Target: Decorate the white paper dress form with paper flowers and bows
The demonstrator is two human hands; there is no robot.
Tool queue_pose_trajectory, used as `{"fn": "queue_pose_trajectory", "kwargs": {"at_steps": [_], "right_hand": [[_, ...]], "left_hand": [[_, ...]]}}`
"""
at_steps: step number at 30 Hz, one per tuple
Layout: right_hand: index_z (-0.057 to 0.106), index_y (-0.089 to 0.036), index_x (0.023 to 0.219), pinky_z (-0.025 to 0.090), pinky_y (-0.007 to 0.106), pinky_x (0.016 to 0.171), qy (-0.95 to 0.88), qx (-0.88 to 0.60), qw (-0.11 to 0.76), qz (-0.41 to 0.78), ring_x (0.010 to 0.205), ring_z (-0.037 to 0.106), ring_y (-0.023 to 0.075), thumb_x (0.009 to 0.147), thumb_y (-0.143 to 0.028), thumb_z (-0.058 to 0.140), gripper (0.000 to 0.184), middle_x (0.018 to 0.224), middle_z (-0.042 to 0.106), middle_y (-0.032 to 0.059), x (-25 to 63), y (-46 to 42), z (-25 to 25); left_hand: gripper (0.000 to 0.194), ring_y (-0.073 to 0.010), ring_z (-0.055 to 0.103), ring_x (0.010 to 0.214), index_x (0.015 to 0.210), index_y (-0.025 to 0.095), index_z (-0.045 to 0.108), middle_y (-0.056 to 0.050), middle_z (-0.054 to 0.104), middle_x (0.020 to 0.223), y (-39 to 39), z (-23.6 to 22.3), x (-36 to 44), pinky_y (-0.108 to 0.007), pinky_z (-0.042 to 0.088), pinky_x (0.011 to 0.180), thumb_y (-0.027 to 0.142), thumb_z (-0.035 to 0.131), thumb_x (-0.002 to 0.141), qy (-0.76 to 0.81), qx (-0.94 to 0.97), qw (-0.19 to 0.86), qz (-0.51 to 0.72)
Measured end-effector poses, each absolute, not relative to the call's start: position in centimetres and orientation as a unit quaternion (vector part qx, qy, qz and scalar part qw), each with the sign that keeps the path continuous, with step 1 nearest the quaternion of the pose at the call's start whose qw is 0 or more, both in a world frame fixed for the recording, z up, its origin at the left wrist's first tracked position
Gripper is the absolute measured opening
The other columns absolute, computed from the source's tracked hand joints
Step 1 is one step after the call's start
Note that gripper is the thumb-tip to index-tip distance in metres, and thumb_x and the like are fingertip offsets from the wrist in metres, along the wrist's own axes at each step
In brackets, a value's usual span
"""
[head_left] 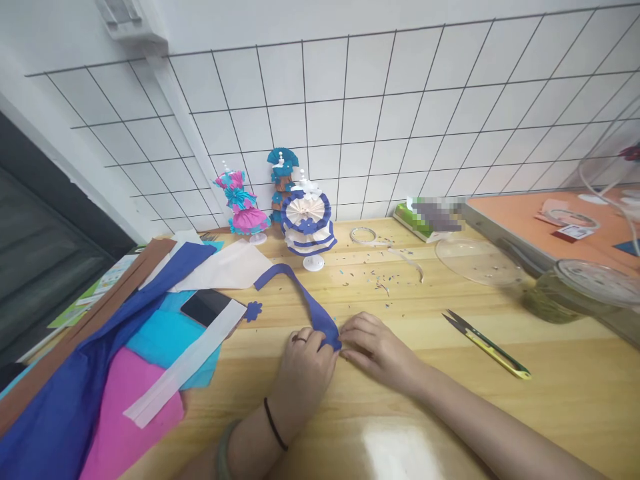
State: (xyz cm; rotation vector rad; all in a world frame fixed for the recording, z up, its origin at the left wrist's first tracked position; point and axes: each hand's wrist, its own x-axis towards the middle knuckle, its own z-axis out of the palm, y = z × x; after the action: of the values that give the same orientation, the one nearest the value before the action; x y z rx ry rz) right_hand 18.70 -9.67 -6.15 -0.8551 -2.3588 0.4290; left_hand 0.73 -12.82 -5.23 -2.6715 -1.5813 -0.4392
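Note:
A long dark blue crepe paper strip (313, 303) curves across the wooden table toward me. My left hand (309, 365) is closed on its near end, with a ring on one finger and a black band at the wrist. Opposite it, my right hand (373, 343) pinches the tip of the same end, its fingertips close to those of the left. How the paper is folded between the fingers is hidden. A small blue paper flower (253, 311) lies to the left of the strip. Yellow-handled thread snips (486, 343) rest on the table to the right.
Three small dress forms in paper dresses, one blue and white (309, 223), stand by the wall. Paper sheets and a phone (206, 305) cover the left side. Paper scraps, a tape ring (363, 235), a clear disc (477, 261) and a lidded container (555, 293) lie beyond.

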Motion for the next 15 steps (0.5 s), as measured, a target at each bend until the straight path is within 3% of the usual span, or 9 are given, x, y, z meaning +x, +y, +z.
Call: {"fn": "queue_pose_trajectory", "kwargs": {"at_steps": [7,10,15], "right_hand": [[0.062,-0.019,0.084,0.044,0.036,0.077,-0.885,-0.319,0.286,0.183,0.084,0.054,0.0182,0.087,-0.022,0.047,0.016,0.085,0.064,0.0066,18.81,-9.63,-6.01],[0.059,-0.019,0.094,0.044,0.037,0.079,-0.878,-0.328,0.291,0.194,0.088,0.053,0.0194,0.084,-0.024,0.052,0.013,0.091,0.063,0.0077,18.96,-9.71,-5.88],[0.050,-0.019,0.116,0.044,0.038,0.080,-0.878,-0.328,0.285,0.200,0.092,0.052,0.0210,0.082,-0.019,0.054,0.034,0.096,0.062,0.0084,18.60,-9.81,-6.35]], "left_hand": [[0.021,-0.0212,0.052,0.084,0.075,0.018,0.062,-0.006,0.060,0.084,-12.67,-5.59,0.41,-0.039,0.041,0.074,0.023,0.044,0.085,-0.507,-0.849,-0.019,-0.147],[0.020,-0.0212,0.052,0.085,0.077,0.018,0.063,-0.006,0.061,0.087,-12.57,-5.63,0.31,-0.039,0.041,0.075,0.022,0.045,0.085,-0.504,-0.849,-0.025,-0.158],[0.020,-0.0211,0.051,0.084,0.078,0.017,0.064,-0.007,0.061,0.085,-12.55,-5.54,0.44,-0.038,0.042,0.075,0.023,0.045,0.085,-0.507,-0.847,-0.035,-0.155]]}}
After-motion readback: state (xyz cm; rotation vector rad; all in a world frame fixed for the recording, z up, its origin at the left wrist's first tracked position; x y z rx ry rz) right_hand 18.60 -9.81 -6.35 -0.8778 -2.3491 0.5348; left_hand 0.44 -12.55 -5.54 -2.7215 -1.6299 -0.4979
